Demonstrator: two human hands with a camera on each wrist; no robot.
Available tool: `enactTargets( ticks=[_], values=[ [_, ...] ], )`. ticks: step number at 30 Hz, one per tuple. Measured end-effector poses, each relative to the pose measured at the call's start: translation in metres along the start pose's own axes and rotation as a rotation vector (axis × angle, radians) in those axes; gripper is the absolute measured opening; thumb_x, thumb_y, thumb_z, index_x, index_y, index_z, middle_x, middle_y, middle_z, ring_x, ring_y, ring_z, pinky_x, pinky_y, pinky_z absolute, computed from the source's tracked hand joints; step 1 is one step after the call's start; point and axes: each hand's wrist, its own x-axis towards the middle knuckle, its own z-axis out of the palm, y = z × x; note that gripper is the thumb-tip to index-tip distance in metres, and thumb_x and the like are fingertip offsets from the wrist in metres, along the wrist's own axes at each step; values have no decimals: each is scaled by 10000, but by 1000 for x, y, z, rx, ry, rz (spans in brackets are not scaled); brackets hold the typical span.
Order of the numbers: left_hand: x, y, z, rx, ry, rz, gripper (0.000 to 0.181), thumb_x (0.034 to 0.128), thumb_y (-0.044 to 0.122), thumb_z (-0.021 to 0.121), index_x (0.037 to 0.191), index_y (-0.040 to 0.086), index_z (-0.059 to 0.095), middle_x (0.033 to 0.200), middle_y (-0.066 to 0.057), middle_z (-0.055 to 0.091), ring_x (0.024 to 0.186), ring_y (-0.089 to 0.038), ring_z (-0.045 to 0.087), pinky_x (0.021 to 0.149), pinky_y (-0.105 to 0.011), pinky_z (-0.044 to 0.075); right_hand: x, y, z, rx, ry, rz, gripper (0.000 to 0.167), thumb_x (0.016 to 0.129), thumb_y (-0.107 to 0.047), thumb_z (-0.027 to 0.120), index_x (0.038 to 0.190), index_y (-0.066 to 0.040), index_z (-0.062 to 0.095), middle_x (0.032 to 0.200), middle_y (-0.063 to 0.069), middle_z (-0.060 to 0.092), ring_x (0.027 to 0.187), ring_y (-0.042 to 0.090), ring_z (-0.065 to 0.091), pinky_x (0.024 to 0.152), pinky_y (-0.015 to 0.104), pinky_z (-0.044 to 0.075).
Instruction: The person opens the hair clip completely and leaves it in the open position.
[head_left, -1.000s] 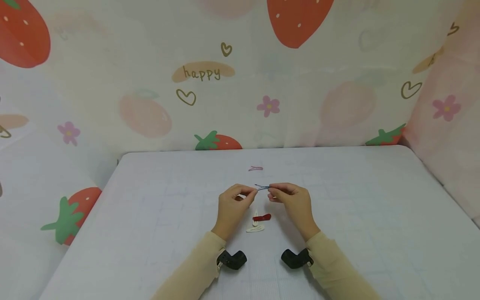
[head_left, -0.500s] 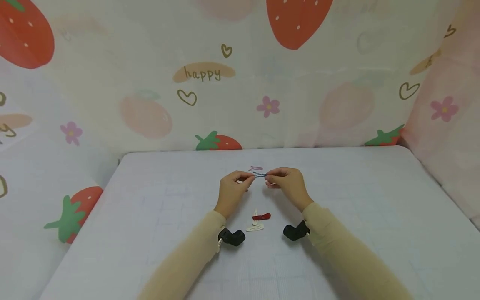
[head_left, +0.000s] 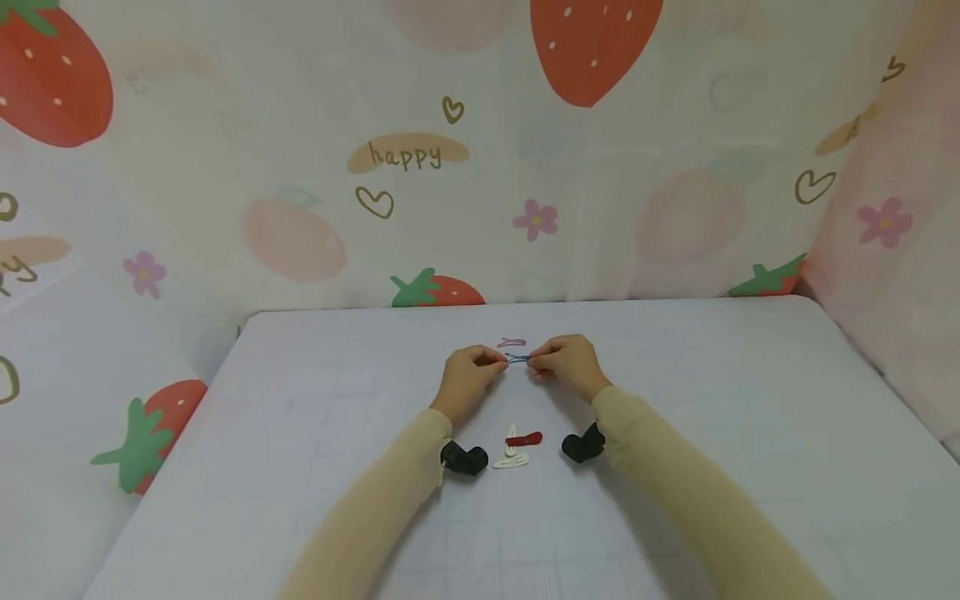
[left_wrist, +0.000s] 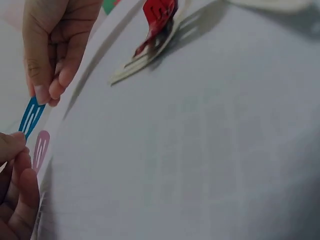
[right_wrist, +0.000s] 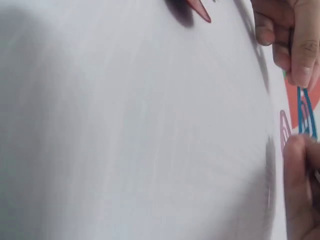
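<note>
Thumb and fingers of the left hand (head_left: 468,379) pinch one end of a blue snap hair clip (head_left: 517,358), above the far middle of the table. The right hand (head_left: 570,364) pinches the other end. In the left wrist view the slotted face of the blue clip (left_wrist: 31,119) shows between the two hands. From the right wrist view, the strips of the blue clip (right_wrist: 306,112) look spread apart. Just behind the hands lies a pink snap hair clip (head_left: 513,342). Fingertips cover both ends of the blue clip.
Nearer the person, between the forearms, a red hair clip (head_left: 524,438) lies across one white clip, with another white hair clip (head_left: 511,461) in front. The white table (head_left: 337,400) ends at a strawberry-print curtain (head_left: 450,225). Black wrist cameras (head_left: 465,458) hang at both cuffs.
Both hands have moved away from the person, toward the pink clip, carrying the blue clip between them. In the last half second they have hardly shifted. The clips on the table stay put.
</note>
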Motion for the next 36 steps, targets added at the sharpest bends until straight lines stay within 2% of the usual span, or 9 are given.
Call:
enactTargets(
  ticks=[7,11,15,19,23,30,36],
  values=[
    [6,-8,-2,42,8,-38,121,897,165,720,971,71,733,883,-57,700,710,-99,568,645,-202,450,2,-2,9,-6,8,34,127,903,-52,696,964,54,733,804,107,727,630,84,639,619,179,552],
    [8,-11,-4,35,-18,-50,116,897,164,719,969,74,733,854,-35,688,686,-86,570,632,-197,458,3,-2,13,13,5,41,133,911,-50,687,976,57,733,800,96,725,630,76,641,615,178,555],
    [10,-9,-5,66,-56,-36,77,906,151,708,927,85,742,760,1,641,676,-89,542,634,-217,441,5,-2,13,15,11,36,128,900,-39,695,963,65,732,789,98,725,614,69,640,605,184,557],
    [12,-7,-5,93,-72,-16,77,905,155,704,907,87,742,687,32,593,656,-89,519,634,-226,423,6,-5,13,-44,28,24,102,882,-37,715,925,52,737,787,93,717,599,65,623,596,176,546],
    [13,-7,-4,108,-61,-10,86,897,159,708,897,80,743,654,40,576,632,-83,506,628,-217,412,7,-8,14,-126,51,17,79,864,-34,733,899,35,746,774,78,711,594,59,595,580,166,508],
    [14,-6,-3,126,-49,-47,80,894,157,708,886,85,741,678,30,595,656,-100,517,634,-220,416,6,-9,16,-132,62,48,87,855,-39,747,909,29,755,763,59,702,584,49,586,568,149,481],
    [17,-4,-3,146,-59,-48,81,891,163,705,885,90,740,734,23,627,736,-114,526,677,-225,415,6,-9,15,-139,67,51,92,857,-48,748,916,22,757,760,56,709,580,48,585,570,148,475]
  ],
)
